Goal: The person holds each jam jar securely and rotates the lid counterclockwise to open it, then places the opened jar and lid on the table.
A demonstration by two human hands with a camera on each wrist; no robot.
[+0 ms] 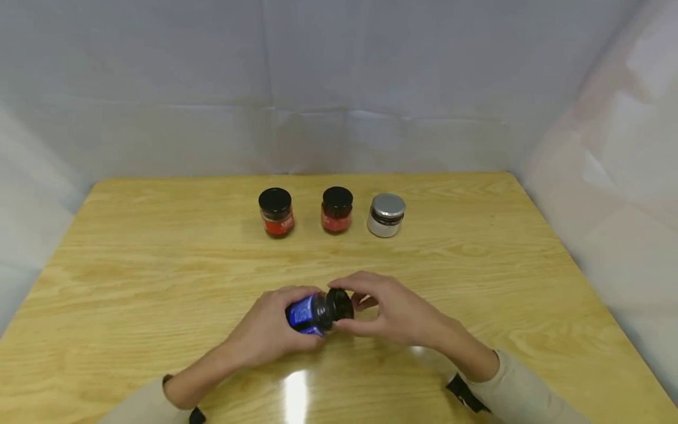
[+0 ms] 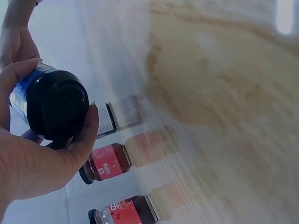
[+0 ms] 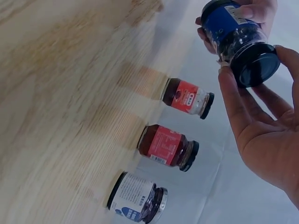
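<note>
A dark glass jar with a blue label [image 1: 302, 312] is tilted on its side above the table, its black lid [image 1: 341, 304] pointing right. My left hand [image 1: 270, 327] grips the jar round its labelled body, thumb on the near side. Fingertips and thumb of my right hand [image 1: 397, 309] pinch the lid's rim from opposite sides. The left wrist view shows the jar's dark base [image 2: 63, 105] facing the camera. In the right wrist view the lid's flat top [image 3: 258, 67] shows between the thumb and fingers, and the lid sits on the jar's neck.
Toward the back of the wooden table [image 1: 159, 253] stand three upright jars in a row: a red-labelled jar [image 1: 278, 227] with a black lid, a second red-labelled jar [image 1: 336, 221], and a white-labelled jar [image 1: 384, 227] with a silver lid. A pale cloth [image 1: 328, 88] hangs behind.
</note>
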